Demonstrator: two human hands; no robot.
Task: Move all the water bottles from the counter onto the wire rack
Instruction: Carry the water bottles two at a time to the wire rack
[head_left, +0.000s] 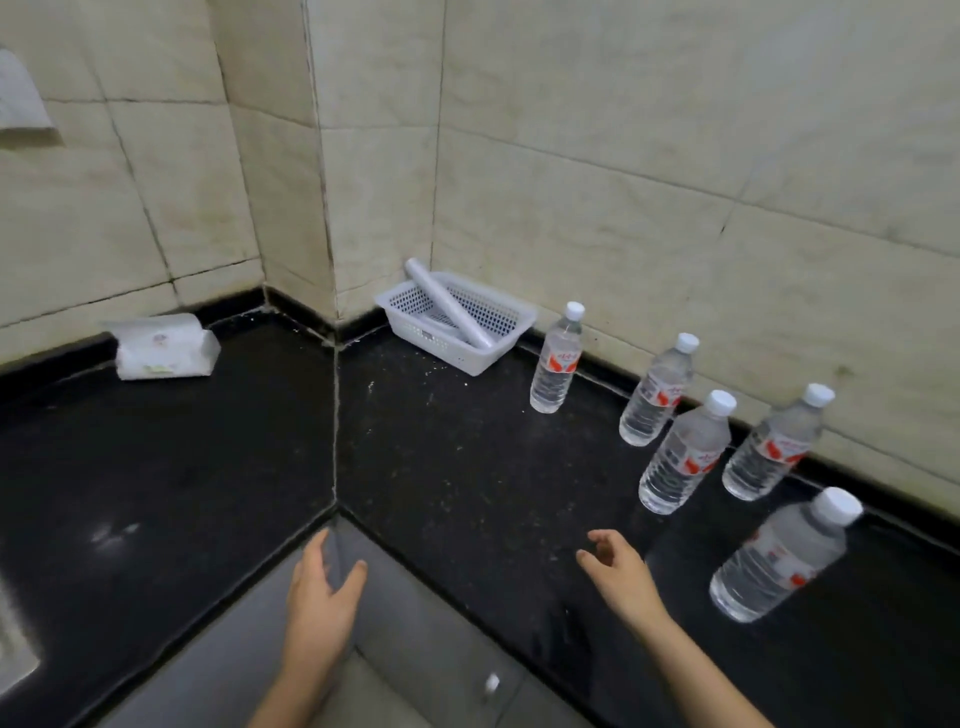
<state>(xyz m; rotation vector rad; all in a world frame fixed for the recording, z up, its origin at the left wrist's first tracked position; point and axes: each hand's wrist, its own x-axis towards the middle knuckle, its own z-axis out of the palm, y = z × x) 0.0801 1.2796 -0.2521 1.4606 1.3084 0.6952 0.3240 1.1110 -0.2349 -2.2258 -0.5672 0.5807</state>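
The left hand (319, 587) hangs open over the inner corner of the counter (467, 467), fingers relaxed, and the right hand (621, 569) hovers just inside the front edge, fingers loosely curled; neither holds anything. At the back corner stands a white basket (441, 338) with a roll (447, 306) lying aslant in it, and a tissue pack (163, 345) lies against the left wall. All five bottles stand upright along the right back edge, none moved yet: the near bottle (779, 561) beside the right hand, a pair (680, 457) (774, 447) behind it, a fourth (655, 395), and the far bottle (556, 364) near the basket. The rack is out of view, so each carry probably means turning away from the counter. The likely trouble is a knock: the middle bottles stand close together, and a hand closing on one could tip its neighbour, which might roll toward the front edge. Smooth, full plastic may also slip from a loose or one-handed double grip. Reaching past the near bottle for those behind risks a forearm brushing it over. Each bottle has a white cap and a white label with a red mark and red writing, too blurred to read; the pack's faint print is likewise illegible.
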